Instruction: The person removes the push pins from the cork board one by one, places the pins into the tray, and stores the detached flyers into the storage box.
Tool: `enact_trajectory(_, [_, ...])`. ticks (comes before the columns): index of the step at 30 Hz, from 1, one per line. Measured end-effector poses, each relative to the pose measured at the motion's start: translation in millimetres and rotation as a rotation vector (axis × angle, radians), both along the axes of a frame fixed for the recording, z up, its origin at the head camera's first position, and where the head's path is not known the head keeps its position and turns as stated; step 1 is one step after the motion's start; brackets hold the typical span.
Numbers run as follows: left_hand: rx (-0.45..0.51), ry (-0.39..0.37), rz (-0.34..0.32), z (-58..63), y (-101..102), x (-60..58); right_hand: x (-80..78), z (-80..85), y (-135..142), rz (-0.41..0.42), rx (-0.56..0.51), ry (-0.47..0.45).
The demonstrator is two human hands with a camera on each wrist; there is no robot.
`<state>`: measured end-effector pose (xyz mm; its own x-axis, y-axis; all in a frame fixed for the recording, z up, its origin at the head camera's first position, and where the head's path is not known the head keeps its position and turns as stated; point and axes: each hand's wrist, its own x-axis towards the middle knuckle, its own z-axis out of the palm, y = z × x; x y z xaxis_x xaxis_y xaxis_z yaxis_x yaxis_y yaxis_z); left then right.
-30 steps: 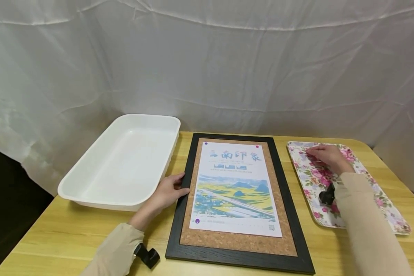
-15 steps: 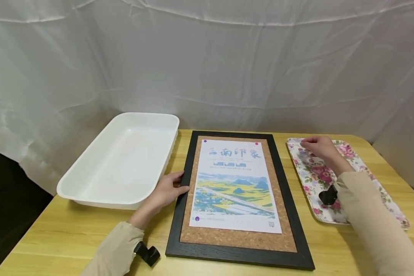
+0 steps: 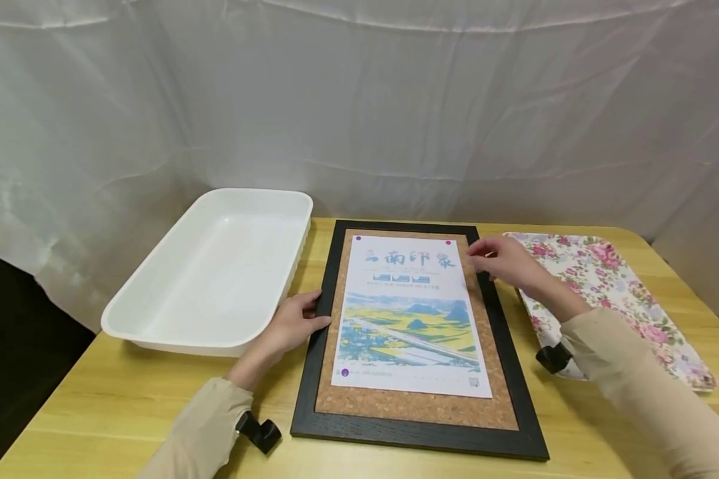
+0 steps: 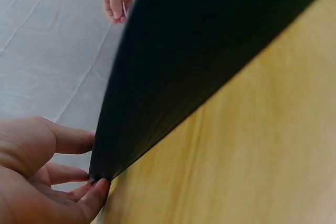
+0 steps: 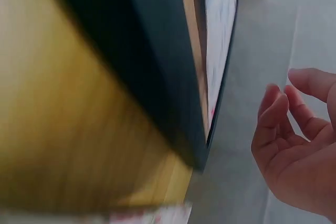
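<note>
You get one legible text: 南印象 after a blurry first character, the blue title (image 3: 410, 258) on the poster (image 3: 407, 359), right of frame centre. QR code (image 3: 474, 382) below, lower right. Other print (image 3: 403, 282) there: too small.

- Support: 1 table (image 3: 126, 399), yellow wood-grain top, grain mostly left to right; far right corner rounded; left edge runs at a slant.
- Directly on top: 3 items, side by side, none touching another.
- Item 1, left: white tub (image 3: 216, 273), deep, upright, flared rim, rounded corners. Stands at the left edge and hides the far left corner; shadow beneath its near end.
- Item 2, between the other 2: cork board (image 3: 419, 434) in a black frame, face up, long sides running away from the viewer.
- Item 3, right: floral tray (image 3: 623, 293), shallow, pink blooms on white, partly hidden.
</note>
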<state>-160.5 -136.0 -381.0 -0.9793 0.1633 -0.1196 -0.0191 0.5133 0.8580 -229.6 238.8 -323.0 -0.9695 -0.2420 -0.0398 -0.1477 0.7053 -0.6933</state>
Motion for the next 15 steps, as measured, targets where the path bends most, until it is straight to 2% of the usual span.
enact_trajectory(8, [-0.004, 0.001, 0.003, -0.2, -0.1, -0.2, 24.2, -9.2, -44.8, 0.225, 0.035, 0.054])
enact_trajectory(15, [0.023, -0.011, -0.004, -0.3, 0.0, -1.0, 46.1, -14.4, -77.0, 0.390, 0.025, 0.026])
